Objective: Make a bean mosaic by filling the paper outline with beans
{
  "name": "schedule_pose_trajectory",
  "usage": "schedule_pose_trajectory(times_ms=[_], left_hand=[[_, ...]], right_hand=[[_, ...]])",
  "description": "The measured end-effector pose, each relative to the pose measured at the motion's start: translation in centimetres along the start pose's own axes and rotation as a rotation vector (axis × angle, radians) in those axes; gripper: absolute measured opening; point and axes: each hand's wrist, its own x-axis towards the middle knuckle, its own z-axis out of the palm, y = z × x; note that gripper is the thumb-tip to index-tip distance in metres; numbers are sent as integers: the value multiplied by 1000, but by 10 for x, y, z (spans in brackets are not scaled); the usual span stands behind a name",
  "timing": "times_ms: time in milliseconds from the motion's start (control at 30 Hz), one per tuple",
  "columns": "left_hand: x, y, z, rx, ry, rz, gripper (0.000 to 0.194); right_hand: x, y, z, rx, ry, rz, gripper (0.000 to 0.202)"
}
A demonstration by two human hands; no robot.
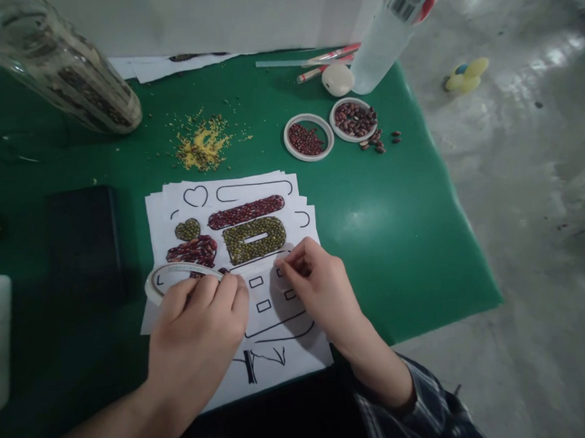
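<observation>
White paper sheets (307, 358) with black outlines lie stacked on the green table. Red beans (246, 212), green beans (255, 251) and larger dark red beans (192, 251) fill some outlined shapes. My left hand (200, 325) is wrapped round a white tape roll (153, 292) over the left part of the sheets. Over the right part, my right hand (320, 287) pinches with thumb and index finger near a small printed rectangle. A faint clear strip seems to run between the two hands; what the right fingertips hold is too small to make out.
Two white lids with small red beans (305, 139) and larger beans (354, 119) stand at the back right, near a bottle (378, 46), a white round object (337, 80) and straws (329, 58). Yellow grains (202, 145), a glass jar (82, 80) and a dark box (84, 243) are farther left.
</observation>
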Motion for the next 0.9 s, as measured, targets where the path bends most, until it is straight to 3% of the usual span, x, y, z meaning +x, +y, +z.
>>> schedule_pose_trajectory(times_ms=[600, 900], left_hand=[[3, -1, -3, -5, -38, 14, 27], [-1, 0, -9, -21, -70, 6, 16]], right_hand=[[4, -15, 26, 65, -168, 0, 8], [8, -17, 34, -5, -166, -18, 7]])
